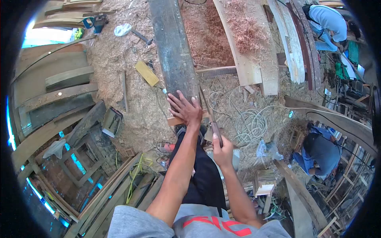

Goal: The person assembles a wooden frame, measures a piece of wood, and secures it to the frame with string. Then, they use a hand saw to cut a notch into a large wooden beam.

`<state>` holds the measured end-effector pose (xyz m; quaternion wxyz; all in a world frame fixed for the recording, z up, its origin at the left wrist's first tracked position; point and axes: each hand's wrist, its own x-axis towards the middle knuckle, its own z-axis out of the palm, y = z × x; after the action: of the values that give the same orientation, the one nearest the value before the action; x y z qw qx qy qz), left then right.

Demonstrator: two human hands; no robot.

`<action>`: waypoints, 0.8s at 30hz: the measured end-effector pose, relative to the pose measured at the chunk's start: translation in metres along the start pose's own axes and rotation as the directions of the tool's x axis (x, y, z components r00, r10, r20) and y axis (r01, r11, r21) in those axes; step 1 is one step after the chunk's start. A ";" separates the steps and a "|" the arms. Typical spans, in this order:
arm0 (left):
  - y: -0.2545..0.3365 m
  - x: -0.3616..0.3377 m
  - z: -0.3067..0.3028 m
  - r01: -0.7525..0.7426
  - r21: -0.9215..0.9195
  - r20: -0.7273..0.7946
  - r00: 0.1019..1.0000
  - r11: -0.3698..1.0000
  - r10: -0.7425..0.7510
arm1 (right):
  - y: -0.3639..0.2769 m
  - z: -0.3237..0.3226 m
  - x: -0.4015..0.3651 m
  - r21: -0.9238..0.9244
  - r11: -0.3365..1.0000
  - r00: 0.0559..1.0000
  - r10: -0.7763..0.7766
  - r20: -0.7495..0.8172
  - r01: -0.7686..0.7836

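A long dark plank point(171, 43) runs up the middle of the head view. Near its lower end my left hand point(185, 109) lies with fingers spread, pressing on a small strip of wood point(173, 120) set across the plank. My right hand point(223, 150) is wrapped round the brown handle of a saw point(214, 129). The saw's narrow blade points up along the plank's right edge, close to the strip's right end. The teeth of the blade are too small to make out.
A yellow wood block point(147, 73) and a hammer point(142, 37) lie on shavings at the left. Coiled cable point(251, 126) is at the right. Pale boards point(250, 73) lie beyond. Two people point(327, 22), point(321, 150) crouch or bend at the far right.
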<state>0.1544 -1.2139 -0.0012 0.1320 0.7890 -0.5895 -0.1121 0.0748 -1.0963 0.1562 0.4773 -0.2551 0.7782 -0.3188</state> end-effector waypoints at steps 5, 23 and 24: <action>-0.020 0.018 -0.019 -0.311 -0.208 0.018 0.947 0.927 0.322 | 0.004 0.026 -0.011 -0.014 0.989 0.984 -0.146 -0.102 0.146; 0.024 0.103 0.006 -0.190 -0.166 -0.016 0.982 0.968 0.190 | -0.011 0.060 0.055 0.064 0.968 0.956 -0.228 -0.183 0.243; 0.025 0.110 0.016 -0.123 -0.156 -0.043 0.992 0.980 0.117 | -0.011 0.058 0.061 0.038 0.964 0.956 -0.253 -0.150 0.262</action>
<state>0.1576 -1.3274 -0.0102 0.2106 0.7408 -0.6229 -0.1374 0.1033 -1.1614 0.1094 0.3814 -0.3167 0.7613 -0.4180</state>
